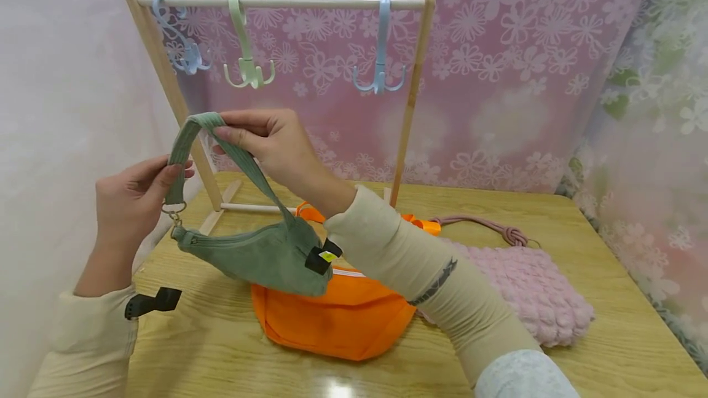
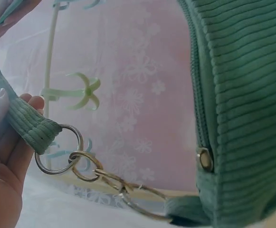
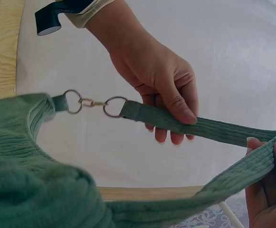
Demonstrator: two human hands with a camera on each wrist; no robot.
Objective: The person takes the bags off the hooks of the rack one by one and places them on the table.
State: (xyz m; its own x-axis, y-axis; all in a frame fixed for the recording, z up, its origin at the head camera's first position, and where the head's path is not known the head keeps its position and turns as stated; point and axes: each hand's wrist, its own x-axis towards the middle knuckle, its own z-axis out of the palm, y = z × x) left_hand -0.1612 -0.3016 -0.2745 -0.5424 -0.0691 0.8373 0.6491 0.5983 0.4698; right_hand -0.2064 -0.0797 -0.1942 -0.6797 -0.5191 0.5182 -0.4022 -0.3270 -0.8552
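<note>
A green corduroy shoulder bag (image 1: 260, 260) hangs by its strap between both hands, above the table. My left hand (image 1: 129, 201) pinches the strap (image 3: 223, 130) near its ringed end, thumb on one face and fingers behind. At the top of the loop, my right hand (image 1: 276, 146) pinches the same strap between thumb and fingers. Metal rings and a short chain (image 2: 97, 171) join the strap to the bag's end, with a zipper pull (image 2: 204, 159) close by in the left wrist view. The bag overlaps an orange bag (image 1: 337, 324) lying on the table.
Behind the hands stands a wooden rack (image 1: 412, 97) with a white bar (image 1: 321, 2). On it hang a green hook (image 1: 247, 48) and two blue hooks, one at the right (image 1: 380, 48). A pink puffy bag (image 1: 531, 293) lies on the table (image 1: 625, 324), partly behind my right sleeve.
</note>
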